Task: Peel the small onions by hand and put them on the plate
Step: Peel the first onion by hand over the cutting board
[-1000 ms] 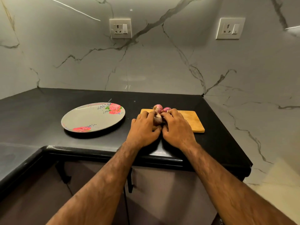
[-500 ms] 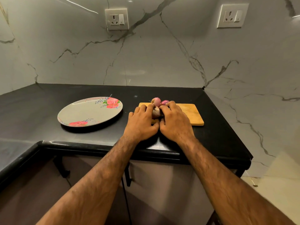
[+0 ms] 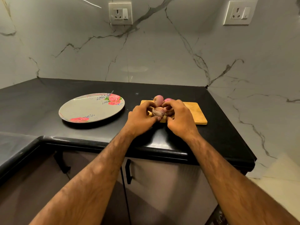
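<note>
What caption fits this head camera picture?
Left hand and right hand hold a small onion at the cutting board, plate nearby.

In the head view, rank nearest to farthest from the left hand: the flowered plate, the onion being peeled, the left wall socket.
1. Onion being peeled: in the grip of the left hand.
2. Flowered plate: on the counter, to its left.
3. Left wall socket: high on the wall.
</note>
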